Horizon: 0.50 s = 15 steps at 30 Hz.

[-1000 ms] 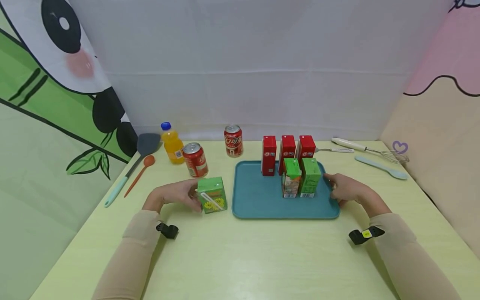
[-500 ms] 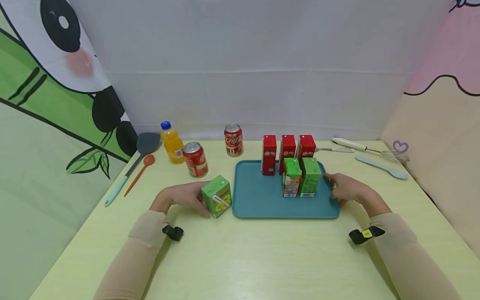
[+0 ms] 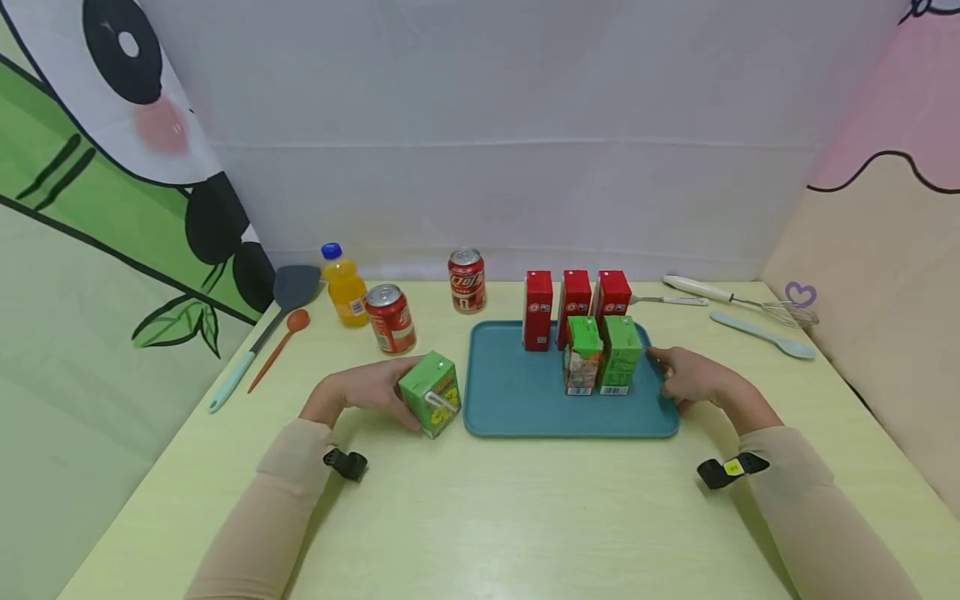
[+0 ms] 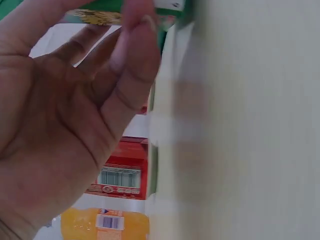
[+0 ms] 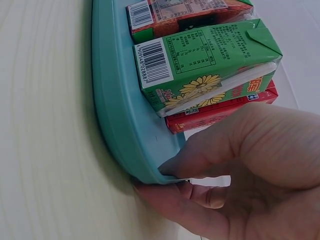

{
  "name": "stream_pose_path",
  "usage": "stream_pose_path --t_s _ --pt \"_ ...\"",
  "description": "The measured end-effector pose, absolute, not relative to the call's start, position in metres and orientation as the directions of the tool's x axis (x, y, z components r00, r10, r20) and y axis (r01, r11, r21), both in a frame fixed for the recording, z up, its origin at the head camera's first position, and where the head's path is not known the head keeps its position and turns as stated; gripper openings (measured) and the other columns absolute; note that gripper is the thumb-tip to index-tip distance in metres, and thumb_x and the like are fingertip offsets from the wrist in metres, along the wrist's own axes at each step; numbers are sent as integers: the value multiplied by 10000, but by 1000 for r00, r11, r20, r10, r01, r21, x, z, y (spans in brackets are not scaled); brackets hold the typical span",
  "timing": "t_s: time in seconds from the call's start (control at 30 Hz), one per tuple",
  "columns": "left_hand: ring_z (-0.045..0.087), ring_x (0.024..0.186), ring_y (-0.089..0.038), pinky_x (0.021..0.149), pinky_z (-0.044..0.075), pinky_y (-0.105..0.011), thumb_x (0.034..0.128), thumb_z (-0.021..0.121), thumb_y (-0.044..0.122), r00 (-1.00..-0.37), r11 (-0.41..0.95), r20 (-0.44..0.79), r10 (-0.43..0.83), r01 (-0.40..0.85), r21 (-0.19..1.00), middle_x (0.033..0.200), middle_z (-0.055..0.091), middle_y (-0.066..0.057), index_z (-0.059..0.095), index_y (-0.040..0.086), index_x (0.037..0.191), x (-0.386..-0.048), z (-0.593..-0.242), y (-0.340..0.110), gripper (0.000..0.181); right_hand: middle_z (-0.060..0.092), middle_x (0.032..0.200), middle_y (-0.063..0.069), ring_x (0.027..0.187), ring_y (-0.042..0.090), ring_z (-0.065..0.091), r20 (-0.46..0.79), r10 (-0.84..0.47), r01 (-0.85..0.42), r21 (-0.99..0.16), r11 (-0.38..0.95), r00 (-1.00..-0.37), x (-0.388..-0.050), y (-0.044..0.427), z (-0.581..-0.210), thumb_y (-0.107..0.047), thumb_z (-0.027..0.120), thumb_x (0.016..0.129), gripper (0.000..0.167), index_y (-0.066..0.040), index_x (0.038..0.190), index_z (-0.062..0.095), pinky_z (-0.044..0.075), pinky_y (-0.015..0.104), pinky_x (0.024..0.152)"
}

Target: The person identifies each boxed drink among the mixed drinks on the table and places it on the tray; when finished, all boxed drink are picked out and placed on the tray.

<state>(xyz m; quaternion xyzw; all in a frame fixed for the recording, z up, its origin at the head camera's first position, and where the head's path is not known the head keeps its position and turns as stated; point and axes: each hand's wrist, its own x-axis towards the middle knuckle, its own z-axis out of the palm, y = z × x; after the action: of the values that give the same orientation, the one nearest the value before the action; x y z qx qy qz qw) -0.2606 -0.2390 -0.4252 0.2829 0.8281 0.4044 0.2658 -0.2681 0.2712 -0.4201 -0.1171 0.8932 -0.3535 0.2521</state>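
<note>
My left hand [image 3: 367,394] grips a green drink carton [image 3: 431,395] with yellow flowers and a straw on its side. The carton stands turned and somewhat tilted, just left of the blue-green tray [image 3: 510,404]. In the left wrist view only the carton's lower part [image 4: 97,17] shows, at the fingertips. At the tray's right edge my right hand [image 3: 693,379] pinches the rim between thumb and fingers, which the right wrist view shows closely. On the tray stand two green cartons [image 3: 620,358] in front and three red cartons [image 3: 537,312] behind.
Left of the tray are two red cola cans [image 3: 391,321], an orange juice bottle [image 3: 345,287], a spatula [image 3: 295,287] and an orange spoon [image 3: 297,323]. Behind right lie a whisk [image 3: 701,289], a light-blue spatula [image 3: 761,335] and a fork-like utensil [image 3: 675,300].
My left hand has moved right with the green carton, turning and tilting it towards the tray, then drawn it back slightly. My right hand and the tray have stayed in place.
</note>
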Motion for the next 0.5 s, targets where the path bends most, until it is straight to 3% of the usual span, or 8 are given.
stream_pose_path --t_s 0.1,0.27,0.5 --pt "544 1175 -279 1014 465 -473 734 901 135 -744 502 -189 641 220 836 1362 557 -90 369 122 1498 -259 -416 -241 931 339 1336 380 864 268 618 -377 -384 -20 -691 723 -843 -267 272 -421 124 514 774 872 134 1532 83 584 399 611" --pt "640 1001 -360 758 593 -488 755 873 81 -781 389 -91 618 204 898 1278 596 -175 411 88 1440 -259 -400 -230 826 345 1340 381 833 258 624 -365 -387 -42 -680 732 -847 -269 273 -421 126 521 770 866 143 1527 100 587 394 610" --pt "694 906 -335 745 601 -444 769 870 124 -757 401 -113 644 209 892 1315 550 -128 395 150 1447 -269 -399 -172 829 347 1352 368 816 250 620 -369 -374 -31 -676 736 -851 -270 272 -420 115 525 781 862 124 1536 109 586 389 613"
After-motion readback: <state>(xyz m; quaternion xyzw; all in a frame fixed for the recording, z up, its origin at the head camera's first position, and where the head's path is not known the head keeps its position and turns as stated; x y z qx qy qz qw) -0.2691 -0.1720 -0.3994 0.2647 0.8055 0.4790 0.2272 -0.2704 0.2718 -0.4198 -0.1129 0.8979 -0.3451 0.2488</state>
